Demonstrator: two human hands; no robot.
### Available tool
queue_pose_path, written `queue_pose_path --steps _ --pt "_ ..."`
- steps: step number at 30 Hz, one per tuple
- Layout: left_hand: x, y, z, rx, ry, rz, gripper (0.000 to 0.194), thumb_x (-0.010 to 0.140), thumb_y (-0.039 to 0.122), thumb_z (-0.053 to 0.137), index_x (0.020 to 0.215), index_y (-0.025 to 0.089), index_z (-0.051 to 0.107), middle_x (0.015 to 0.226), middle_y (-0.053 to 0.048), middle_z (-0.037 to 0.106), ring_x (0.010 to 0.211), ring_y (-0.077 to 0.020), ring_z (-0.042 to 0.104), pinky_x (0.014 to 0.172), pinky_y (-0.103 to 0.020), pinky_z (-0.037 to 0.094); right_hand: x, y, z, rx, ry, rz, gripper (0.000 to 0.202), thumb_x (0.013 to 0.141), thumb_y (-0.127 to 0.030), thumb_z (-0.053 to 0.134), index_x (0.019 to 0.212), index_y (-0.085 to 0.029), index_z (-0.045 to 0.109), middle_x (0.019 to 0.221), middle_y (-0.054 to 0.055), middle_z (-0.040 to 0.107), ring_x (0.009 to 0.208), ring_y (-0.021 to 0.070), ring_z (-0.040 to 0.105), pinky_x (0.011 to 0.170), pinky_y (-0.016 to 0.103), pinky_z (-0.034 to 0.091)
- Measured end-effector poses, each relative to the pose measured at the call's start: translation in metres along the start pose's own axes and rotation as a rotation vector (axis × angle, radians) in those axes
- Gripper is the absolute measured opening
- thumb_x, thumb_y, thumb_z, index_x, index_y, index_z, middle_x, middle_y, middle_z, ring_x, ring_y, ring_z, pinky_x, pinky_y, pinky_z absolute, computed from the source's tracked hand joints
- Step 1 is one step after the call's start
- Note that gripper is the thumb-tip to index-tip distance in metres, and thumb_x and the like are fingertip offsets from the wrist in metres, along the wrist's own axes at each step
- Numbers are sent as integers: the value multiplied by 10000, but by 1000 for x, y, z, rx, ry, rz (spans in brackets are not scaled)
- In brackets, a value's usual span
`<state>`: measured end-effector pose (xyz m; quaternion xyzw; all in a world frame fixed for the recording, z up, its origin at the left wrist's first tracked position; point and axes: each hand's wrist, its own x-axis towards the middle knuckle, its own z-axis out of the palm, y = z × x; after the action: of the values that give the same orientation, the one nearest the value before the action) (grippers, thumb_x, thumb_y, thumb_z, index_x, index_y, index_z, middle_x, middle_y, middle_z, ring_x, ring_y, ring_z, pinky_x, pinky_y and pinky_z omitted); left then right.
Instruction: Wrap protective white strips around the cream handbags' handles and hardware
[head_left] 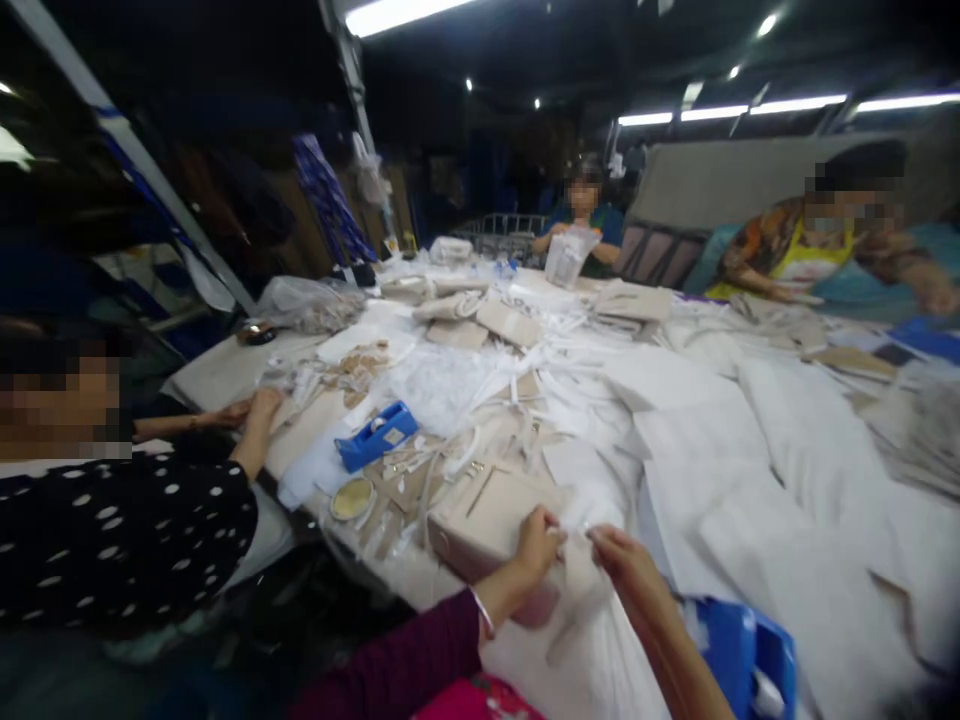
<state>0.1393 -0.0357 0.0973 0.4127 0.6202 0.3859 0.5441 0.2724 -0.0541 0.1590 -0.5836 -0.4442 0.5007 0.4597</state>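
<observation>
A beige handbag lies on the table in front of me, gold fittings on its top side. My left hand is at the bag's right end, fingers pinched together. A short gap to the right, my right hand is also closed in a pinch. Between and below them is pale, thin material, blurred; whether it is strap, paper or plastic I cannot tell. What exactly each hand's fingertips hold is too small and smeared to name.
A blue tape dispenser and a round tin are left of the bag. Another blue dispenser is by my right forearm. White sheets cover the right side. A co-worker in polka dots sits left; two people work across the table.
</observation>
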Motion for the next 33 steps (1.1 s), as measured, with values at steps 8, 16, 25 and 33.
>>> queue_pose_path --steps 8,16,25,33 --pt "1 5 -4 -16 -89 138 232 762 251 591 849 217 379 634 84 474 443 -67 474 410 -159 352 27 8 18 -168 -181 110 196 631 -359 563 587 -169 588 574 4 573 580 133 497 581 247 372" --pt "-6 11 -5 146 -122 242 247 796 181 538 972 246 377 613 89 444 476 -80 455 484 -172 334 41 26 13 -408 -144 158 143 608 -251 514 539 -168 608 513 -2 573 517 127 500 535 242 344" --pt "-3 4 -4 131 -76 213 161 774 129 491 890 214 419 781 28 519 571 -83 499 521 -183 390 50 26 6 -470 -212 180 141 632 -263 571 549 -167 632 513 5 596 521 128 520 545 243 353" --pt "-9 14 -3 54 -84 168 121 788 171 478 890 210 426 754 25 532 583 -96 523 473 -174 416 53 35 -8 -434 -238 206 39 510 -147 614 534 -169 635 517 -7 612 532 145 531 574 266 372"
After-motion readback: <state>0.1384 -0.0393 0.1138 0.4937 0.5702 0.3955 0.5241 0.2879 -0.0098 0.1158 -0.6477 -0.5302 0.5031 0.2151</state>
